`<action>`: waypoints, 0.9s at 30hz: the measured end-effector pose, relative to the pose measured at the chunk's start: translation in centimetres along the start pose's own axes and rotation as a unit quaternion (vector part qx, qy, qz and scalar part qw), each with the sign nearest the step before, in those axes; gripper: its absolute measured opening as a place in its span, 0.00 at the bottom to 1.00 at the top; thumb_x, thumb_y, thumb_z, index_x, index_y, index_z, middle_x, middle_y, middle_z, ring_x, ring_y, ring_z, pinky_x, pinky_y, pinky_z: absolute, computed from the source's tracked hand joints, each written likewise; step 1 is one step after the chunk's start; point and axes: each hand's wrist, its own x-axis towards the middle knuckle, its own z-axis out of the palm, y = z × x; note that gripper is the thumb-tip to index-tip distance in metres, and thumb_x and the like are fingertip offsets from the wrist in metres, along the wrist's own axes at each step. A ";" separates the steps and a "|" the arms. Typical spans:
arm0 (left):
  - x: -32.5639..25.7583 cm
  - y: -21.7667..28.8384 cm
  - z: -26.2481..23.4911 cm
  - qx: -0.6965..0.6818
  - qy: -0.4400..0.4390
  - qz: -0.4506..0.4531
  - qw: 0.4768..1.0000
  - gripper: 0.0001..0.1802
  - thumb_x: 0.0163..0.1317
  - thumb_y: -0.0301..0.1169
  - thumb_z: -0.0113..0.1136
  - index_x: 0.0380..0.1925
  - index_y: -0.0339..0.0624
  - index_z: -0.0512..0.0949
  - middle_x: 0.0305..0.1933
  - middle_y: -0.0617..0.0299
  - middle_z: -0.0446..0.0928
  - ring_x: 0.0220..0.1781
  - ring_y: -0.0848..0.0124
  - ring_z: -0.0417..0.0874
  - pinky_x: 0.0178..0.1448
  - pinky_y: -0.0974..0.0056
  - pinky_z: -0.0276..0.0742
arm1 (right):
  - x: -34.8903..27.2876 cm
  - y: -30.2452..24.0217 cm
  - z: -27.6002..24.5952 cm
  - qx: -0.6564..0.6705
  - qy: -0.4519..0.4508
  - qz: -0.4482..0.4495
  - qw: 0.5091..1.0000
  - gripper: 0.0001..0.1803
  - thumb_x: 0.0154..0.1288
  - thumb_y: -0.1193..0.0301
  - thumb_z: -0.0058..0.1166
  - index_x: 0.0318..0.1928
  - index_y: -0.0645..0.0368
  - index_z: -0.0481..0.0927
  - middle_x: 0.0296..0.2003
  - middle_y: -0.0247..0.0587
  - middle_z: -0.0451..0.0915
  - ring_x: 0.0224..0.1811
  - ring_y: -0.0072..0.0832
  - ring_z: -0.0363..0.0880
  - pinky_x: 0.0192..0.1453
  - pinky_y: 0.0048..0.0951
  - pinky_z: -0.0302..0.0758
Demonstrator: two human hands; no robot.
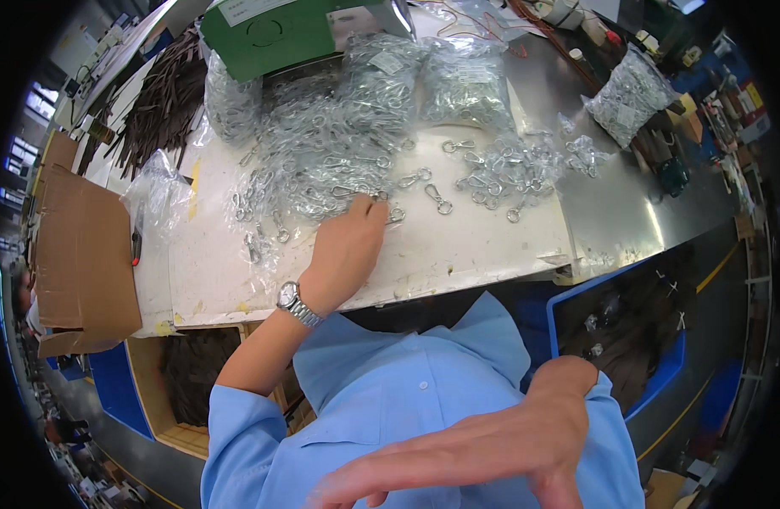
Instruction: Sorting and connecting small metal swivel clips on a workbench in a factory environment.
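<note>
My left hand (348, 250), with a metal watch on its wrist, reaches onto the white tabletop at the near edge of a pile of silver snap hooks (339, 161) in clear plastic. Its fingers are pinched together on a snap hook (369, 194), partly hidden by the fingertips. Just right of them lies another snap hook (396, 215), and farther right a loose snap hook (438, 199). My right hand (483, 441) is held up close in front of my blue shirt, fingers stretched out and nothing in it.
A smaller group of wrapped snap hooks (504, 174) lies to the right. Behind stand filled plastic bags (466, 81) and a green box (267, 38). Dark strips (161, 89) lie far left, above a cardboard box (85, 254). A blue bin (555, 318) sits below the table edge.
</note>
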 end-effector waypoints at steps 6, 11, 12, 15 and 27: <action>-1.5 -0.3 -1.0 -0.041 0.017 -0.006 0.999 0.16 0.62 0.22 0.66 0.49 0.42 0.78 0.48 0.53 0.79 0.39 0.50 0.86 0.43 0.49 0.83 | -2.0 5.2 -3.3 -0.107 -0.070 -0.010 0.992 0.75 0.51 0.31 0.75 0.84 0.69 0.54 0.74 0.57 0.73 0.67 0.42 0.82 0.66 0.44 0.82; -1.9 -1.6 -1.3 -0.208 0.071 -0.023 0.975 0.20 0.59 0.20 0.69 0.53 0.41 0.80 0.45 0.56 0.82 0.32 0.60 0.82 0.39 0.57 0.81 | -4.5 5.1 -9.8 -0.246 0.338 0.211 0.884 0.14 0.83 0.70 0.56 0.60 0.66 0.84 0.48 0.43 0.90 0.43 0.21 0.89 0.53 0.26 0.84; -2.0 -1.2 -1.9 -0.279 0.067 -0.054 0.956 0.21 0.60 0.21 0.70 0.54 0.42 0.81 0.45 0.56 0.82 0.31 0.61 0.81 0.37 0.58 0.81 | -5.5 6.3 -12.3 -0.269 0.399 0.146 0.864 0.17 0.87 0.66 0.52 0.62 0.67 0.82 0.47 0.43 0.89 0.41 0.22 0.89 0.49 0.25 0.84; -2.5 0.5 -2.7 -0.374 0.059 -0.095 0.921 0.23 0.60 0.19 0.70 0.57 0.41 0.82 0.42 0.65 0.80 0.30 0.78 0.68 0.35 0.70 0.69 | -5.8 7.2 -16.1 -0.199 0.450 0.100 0.865 0.26 0.86 0.56 0.54 0.62 0.70 0.81 0.47 0.47 0.89 0.41 0.27 0.92 0.45 0.26 0.86; -3.1 -0.7 -3.0 -0.603 -0.089 -0.200 0.767 0.09 0.75 0.30 0.68 0.47 0.34 0.86 0.41 0.64 0.88 0.30 0.83 0.76 0.35 0.71 0.73 | -4.5 7.5 -16.3 -0.254 0.411 0.070 0.873 0.16 0.84 0.68 0.56 0.54 0.71 0.84 0.37 0.47 0.90 0.33 0.27 0.90 0.42 0.25 0.85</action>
